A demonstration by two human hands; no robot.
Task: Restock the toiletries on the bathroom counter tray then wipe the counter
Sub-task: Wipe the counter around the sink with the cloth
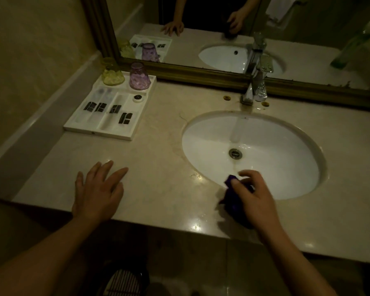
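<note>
Left hand: our left hand [98,193] lies flat on the counter [162,129] close to the front edge. Its fingers are straight and a little spread, and it holds nothing.
Right hand: our right hand [254,195] has its fingers bent round a bunched purple cloth [231,199]. The grip is narrow, with the forefinger lifted slightly above the others.
Cloth: it sits under our right hand at the near left rim of the sink [286,159], on the strip of stone between the basin and the front edge.
Tray: the white divided tray [98,133] sits at the far left of the counter beside the wall ledge. Its far end is near the mirror frame [201,73], and it is well apart from both our hands.
Toiletries: we see four packets with dark labels [100,107] lying in the long compartments, and a small round item [138,98] in the right one.
Cups: a yellow cup [113,76] and a purple cup [138,77] stand upside down, side by side, at the tray's far end.
Faucet: the chrome faucet [251,90] stands behind the basin. Water [236,131] falls into the sink just beyond the drain [235,153].
Edges: both our wrists cross the front edge. The ledge bounds the left side and the frame bounds the back.
Open room: we have bare stone between the tray and the sink, and between our two hands.
</note>
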